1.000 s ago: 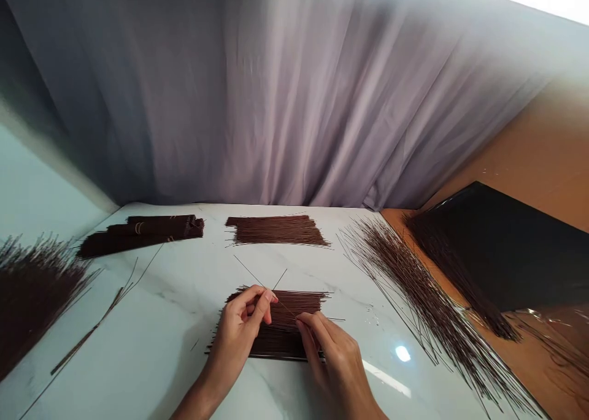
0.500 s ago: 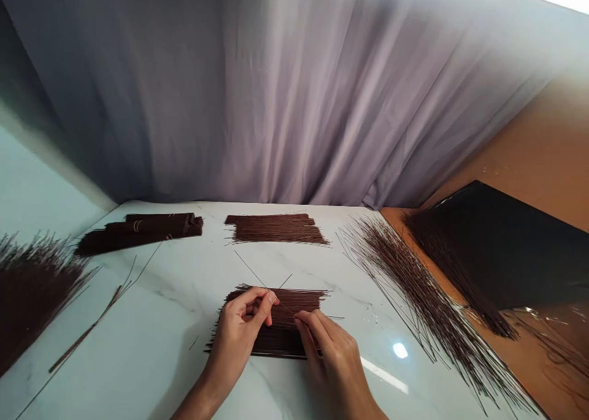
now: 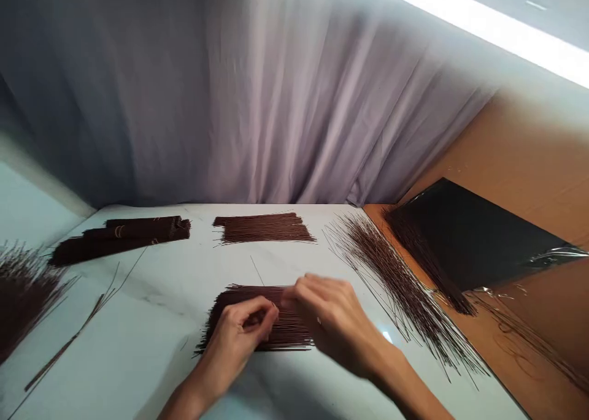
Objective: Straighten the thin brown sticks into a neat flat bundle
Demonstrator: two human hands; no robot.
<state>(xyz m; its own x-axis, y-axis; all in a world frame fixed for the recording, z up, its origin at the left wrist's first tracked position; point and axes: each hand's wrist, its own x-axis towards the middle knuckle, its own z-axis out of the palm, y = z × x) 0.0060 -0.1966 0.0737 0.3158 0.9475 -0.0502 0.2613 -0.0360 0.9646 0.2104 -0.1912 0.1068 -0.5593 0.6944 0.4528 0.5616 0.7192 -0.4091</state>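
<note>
Thin dark brown sticks lie side by side in a flat pile (image 3: 288, 337) on the white table, beneath both hands. My left hand (image 3: 251, 328) is over the pile's left part, thumb and fingertips pinched together; what they grip is too small to make out. A single thin stick (image 3: 256, 270) slants up beyond the pile. My right hand (image 3: 322, 313) is above the pile's right part, blurred, its fingers bent toward the left hand and its fingertips hard to see.
Tied dark bundles (image 3: 138, 231) lie at the back left, another flat pile (image 3: 264, 229) at the back middle. Loose sticks (image 3: 400, 273) spread along the right table edge, beside a black sheet (image 3: 478, 236). More sticks (image 3: 23, 303) stand out at far left.
My right hand has risen and turned, its fingers closer to my left hand. The left hand stays pinched. The view has shifted a little to the right.
</note>
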